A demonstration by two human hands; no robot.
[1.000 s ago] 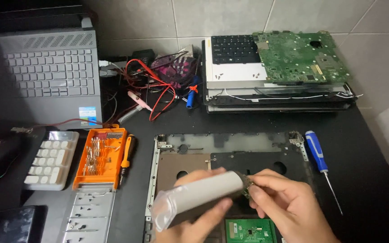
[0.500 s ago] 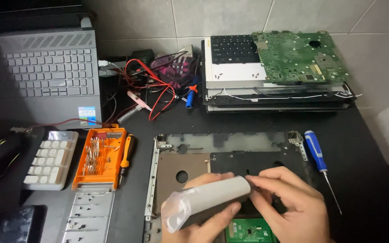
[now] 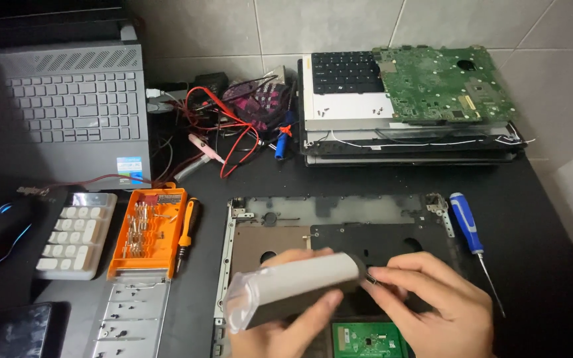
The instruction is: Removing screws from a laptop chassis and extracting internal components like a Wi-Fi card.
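My left hand point(image 3: 280, 331) grips a pale grey tube-shaped tool point(image 3: 300, 282) with a clear plastic end, held nearly level over an opened laptop palmrest frame point(image 3: 286, 209). My right hand point(image 3: 432, 301) pinches a small dark part at the tube's right tip point(image 3: 371, 278). Below the hands a small green touchpad board point(image 3: 368, 339) sits in the frame.
A grey laptop point(image 3: 74, 113) stands at the back left, with tangled red wires point(image 3: 233, 126) beside it. A green motherboard point(image 3: 445, 83) lies on stacked laptop parts. An orange bit case point(image 3: 147, 232), an orange screwdriver point(image 3: 187, 225), a white keypad point(image 3: 74, 232) and a blue screwdriver point(image 3: 469, 229) lie nearby.
Both hands with the tube have shifted slightly down and the tube has levelled out. The right fingers stay pinched at its tip.
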